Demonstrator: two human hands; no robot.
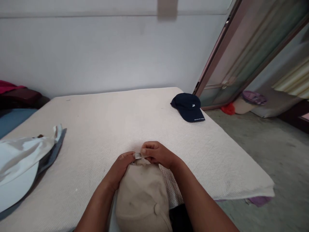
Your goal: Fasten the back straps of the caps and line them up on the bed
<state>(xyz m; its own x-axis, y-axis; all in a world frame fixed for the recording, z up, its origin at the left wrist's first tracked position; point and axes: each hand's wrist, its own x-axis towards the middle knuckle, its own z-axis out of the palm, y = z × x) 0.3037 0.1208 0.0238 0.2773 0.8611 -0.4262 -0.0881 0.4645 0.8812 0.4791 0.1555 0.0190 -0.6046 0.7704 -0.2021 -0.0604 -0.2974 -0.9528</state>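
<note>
A beige cap (142,196) lies at the bottom middle, its button toward me and its back strap facing away. On the strap sits a small metal buckle (137,156). My left hand (123,166) grips the cap's edge on the left, with thumb and fingers closed beside the buckle. Just right of the buckle, my right hand (155,154) pinches the end of the strap between thumb and fingers. Part of the cap runs out of the frame at the bottom.
A navy cap (187,106) lies at the far right of the bed's white cover (108,122). White and grey caps (21,164) are stacked at left. Beyond the right edge are the floor (277,154) and a sliding door (224,64). A wall (108,54) stands behind.
</note>
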